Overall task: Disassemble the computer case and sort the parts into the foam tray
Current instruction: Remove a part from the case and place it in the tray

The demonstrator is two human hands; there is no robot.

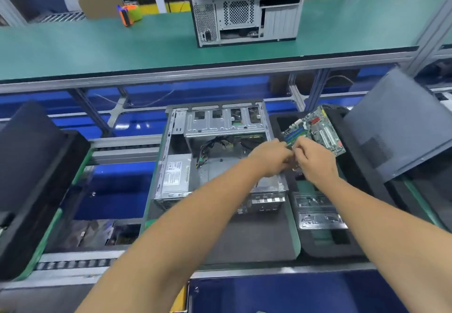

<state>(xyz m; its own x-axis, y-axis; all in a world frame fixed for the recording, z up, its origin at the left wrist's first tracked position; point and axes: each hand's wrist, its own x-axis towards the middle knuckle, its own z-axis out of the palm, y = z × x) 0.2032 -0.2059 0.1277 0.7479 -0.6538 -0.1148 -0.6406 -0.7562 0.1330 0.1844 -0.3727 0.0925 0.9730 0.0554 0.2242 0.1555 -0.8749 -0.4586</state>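
Two hands at frame centre-right | left hand [271, 157] and right hand [314, 160] both pinch motherboard [315, 130] edge; lower level into foam tray [281, 119]

Both forearms bare, no sleeves; left hand [271, 157], right hand [315, 160] ungloved.

This is a factory disassembly line for electronics. An aluminium-framed green counter [97, 44] runs across at twelve o'clock, carrying a closed computer case [247, 12] and, at eleven, an orange tape dispenser [128, 14]. Below it, at the centre, an opened computer case [220, 156] lies on a roller conveyor [73, 263], with a black foam tray [325, 242] at three o'clock and cardboard boxes [97, 0] stacked behind.
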